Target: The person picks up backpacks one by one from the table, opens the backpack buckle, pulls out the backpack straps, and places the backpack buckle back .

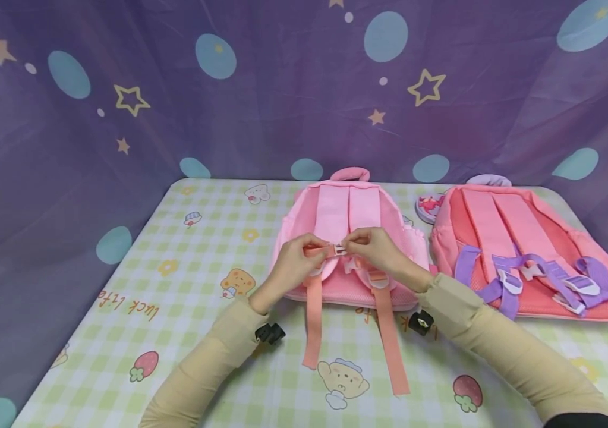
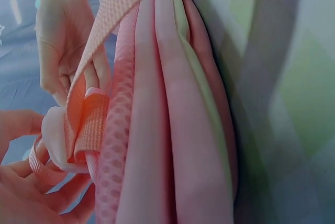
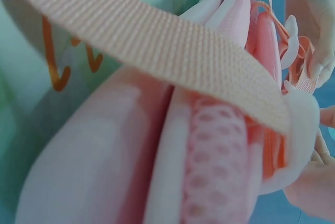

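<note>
A pink backpack (image 1: 295, 238) lies on the table with its shoulder straps facing up. Over its middle, my left hand (image 1: 294, 261) pinches an orange chest strap close to a small white buckle (image 1: 339, 250). On the buckle's other side, my right hand (image 1: 381, 252) grips the end there with thumb and fingers. Whether the two halves are joined is too small to tell. Long orange webbing tails (image 1: 312, 324) hang from the shoulder straps towards me. In the left wrist view, a pale plastic adjuster (image 2: 55, 135) with orange webbing sits beside my fingers.
To the right lies a second, coral-pink backpack (image 1: 536, 238) with purple straps and white buckles. A round printed charm (image 1: 428, 208) is between the bags. The checked tablecloth (image 1: 202, 333) has cartoon prints; a purple curtain (image 1: 293, 89) hangs behind.
</note>
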`<state>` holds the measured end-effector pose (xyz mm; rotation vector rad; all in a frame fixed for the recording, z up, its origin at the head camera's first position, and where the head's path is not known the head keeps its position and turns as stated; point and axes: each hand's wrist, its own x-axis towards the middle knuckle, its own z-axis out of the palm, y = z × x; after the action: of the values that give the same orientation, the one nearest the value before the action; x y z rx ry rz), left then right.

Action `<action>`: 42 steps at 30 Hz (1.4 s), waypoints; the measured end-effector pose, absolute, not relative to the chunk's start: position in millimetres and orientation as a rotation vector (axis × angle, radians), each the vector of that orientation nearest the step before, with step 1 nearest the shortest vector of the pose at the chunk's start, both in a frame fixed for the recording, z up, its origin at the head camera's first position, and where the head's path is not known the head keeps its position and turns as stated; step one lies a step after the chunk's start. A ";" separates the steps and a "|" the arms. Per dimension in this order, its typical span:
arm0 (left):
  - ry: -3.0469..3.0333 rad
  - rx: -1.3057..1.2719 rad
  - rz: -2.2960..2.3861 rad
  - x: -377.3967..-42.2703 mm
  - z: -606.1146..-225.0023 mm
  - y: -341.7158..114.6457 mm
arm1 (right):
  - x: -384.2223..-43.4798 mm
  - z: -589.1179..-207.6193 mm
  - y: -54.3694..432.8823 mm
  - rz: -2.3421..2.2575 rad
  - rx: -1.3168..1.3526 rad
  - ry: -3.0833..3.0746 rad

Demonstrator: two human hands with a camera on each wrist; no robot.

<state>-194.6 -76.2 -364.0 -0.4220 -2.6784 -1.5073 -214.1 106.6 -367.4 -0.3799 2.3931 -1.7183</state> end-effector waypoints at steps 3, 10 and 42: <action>-2.669 -0.437 -1.453 -195.3 -364.9 -75.0 | -214.7 -367.7 106.7 -1.707 -0.390 2.394; -2.609 -0.457 -1.386 -196.1 -368.5 -72.8 | -215.4 -369.5 103.6 -1.679 -0.470 2.401; -2.637 -0.621 -1.528 -195.8 -364.9 -81.7 | -215.9 -371.7 110.6 -1.704 -0.345 2.327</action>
<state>-195.8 -81.7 -364.9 -0.6212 -2.6367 -1.5282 -215.9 110.6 -371.7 -0.3449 2.3274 -1.7041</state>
